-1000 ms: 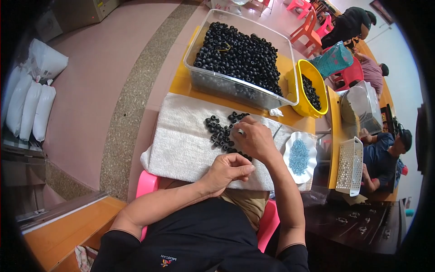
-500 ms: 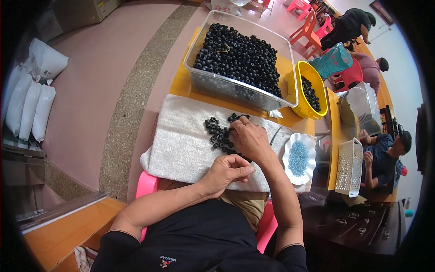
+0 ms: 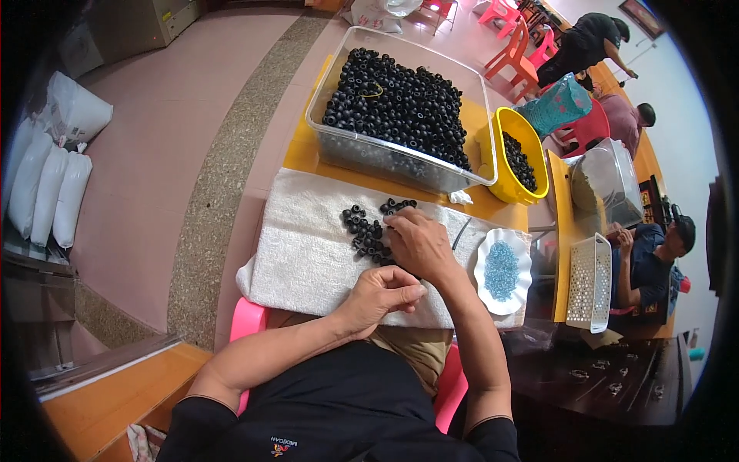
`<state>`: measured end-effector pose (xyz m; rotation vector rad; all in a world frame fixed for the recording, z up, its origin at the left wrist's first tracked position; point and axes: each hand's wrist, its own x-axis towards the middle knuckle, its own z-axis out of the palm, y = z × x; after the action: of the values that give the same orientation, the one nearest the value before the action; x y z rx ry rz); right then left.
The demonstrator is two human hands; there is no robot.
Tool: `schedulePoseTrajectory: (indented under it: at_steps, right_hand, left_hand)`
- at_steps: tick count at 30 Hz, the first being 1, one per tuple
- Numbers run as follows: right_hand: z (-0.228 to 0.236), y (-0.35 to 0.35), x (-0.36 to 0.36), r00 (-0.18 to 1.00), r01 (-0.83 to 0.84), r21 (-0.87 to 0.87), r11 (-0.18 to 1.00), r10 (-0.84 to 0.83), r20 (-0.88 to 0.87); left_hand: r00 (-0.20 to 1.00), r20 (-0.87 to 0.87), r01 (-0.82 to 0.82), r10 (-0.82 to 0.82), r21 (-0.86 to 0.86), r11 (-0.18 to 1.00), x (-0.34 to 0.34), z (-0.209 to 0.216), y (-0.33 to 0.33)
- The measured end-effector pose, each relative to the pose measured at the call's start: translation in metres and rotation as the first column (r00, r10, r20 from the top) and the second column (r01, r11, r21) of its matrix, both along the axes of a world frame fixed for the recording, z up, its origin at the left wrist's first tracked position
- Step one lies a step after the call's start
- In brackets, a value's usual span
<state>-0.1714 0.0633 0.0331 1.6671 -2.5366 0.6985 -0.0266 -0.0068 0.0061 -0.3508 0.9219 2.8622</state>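
Note:
My right hand (image 3: 422,243) reaches palm down over a small pile of round black hollow pieces (image 3: 366,231) on a white towel (image 3: 300,246). Its bent fingertips touch the pile's right side; whatever lies under them is hidden. Just nearer to me, my left hand (image 3: 379,300) is curled, thumb against the bent fingers. Anything in that pinch is too small to make out. To the right of my hands, a white scalloped dish (image 3: 525,271) holds tiny light-blue beads (image 3: 502,269). Between right hand and dish lies a thin dark tool (image 3: 461,232).
Beyond the towel stands a clear plastic bin (image 3: 369,150) full of similar black pieces (image 3: 396,100). A yellow tub (image 3: 504,185) with more sits at its right. Further right are a white perforated basket (image 3: 590,285) and a seated person (image 3: 650,254). White sacks (image 3: 50,192) lean at the left.
The whole view has shifted slightly. My right hand's fingertips have moved a little over the pile's edge, while my left hand keeps its pinch. The seated person's hands have come together.

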Motion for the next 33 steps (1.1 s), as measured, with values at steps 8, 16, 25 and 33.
schedulePoseTrajectory:
  at_steps: [8, 16, 25, 33]
  right_hand:
    - [-0.001, 0.036, -0.010, 0.977, 0.064, -0.238, 0.969, -0.012, 0.215]
    - [-0.003, 0.068, -0.004, 0.776, 0.239, -0.221, 0.946, -0.049, 0.629]
    - [0.017, 0.076, 0.028, 0.765, 0.158, -0.269, 0.950, 0.055, 0.642]
    - [0.012, 0.077, 0.041, 0.741, 0.172, -0.331, 0.928, 0.099, 0.664]
  left_hand:
    - [1.000, 0.011, -0.003, 0.003, -0.012, 1.000, -0.001, -0.001, 0.000]
    - [0.999, 0.041, -0.033, 0.034, -0.032, 0.999, -0.001, 0.002, -0.001]
    - [0.998, 0.010, -0.069, 0.069, 0.019, 0.997, -0.002, 0.000, -0.007]
    - [0.998, 0.012, -0.062, 0.062, 0.019, 0.998, -0.002, 0.003, -0.006]
